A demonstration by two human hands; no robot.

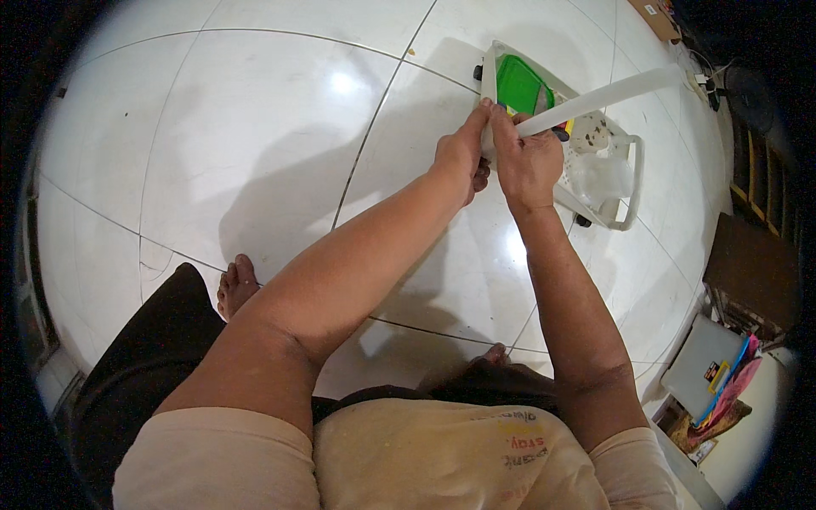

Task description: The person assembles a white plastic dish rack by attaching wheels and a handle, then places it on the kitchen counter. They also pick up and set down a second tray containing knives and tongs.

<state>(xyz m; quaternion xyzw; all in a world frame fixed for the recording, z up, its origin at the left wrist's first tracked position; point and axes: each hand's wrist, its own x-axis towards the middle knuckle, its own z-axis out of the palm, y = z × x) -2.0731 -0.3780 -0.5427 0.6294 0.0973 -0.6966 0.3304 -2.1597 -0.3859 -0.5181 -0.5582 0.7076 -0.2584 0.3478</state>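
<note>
A long white bar (603, 98), seemingly plastic, slants up and right from my hands. My right hand (531, 161) is closed round its lower end, thumb along the top. My left hand (465, 157) is close beside it, fingers curled and thumb stretched up, pinching a white part between the two hands; whether that part belongs to the bar is hidden. Just beyond and beneath them sits a white wheeled tray (631, 217) with a raised handle at its right end. In it lie a green lid or box (520, 85) and a translucent white container (599, 178).
White floor tiles (255, 102) spread around my bare feet (236, 285). Dark brown furniture (748, 263), a grey folder-like thing (704, 361) and colourful papers stand at right. A cardboard box (654, 17) and a plug with cables (710, 85) are at the upper right.
</note>
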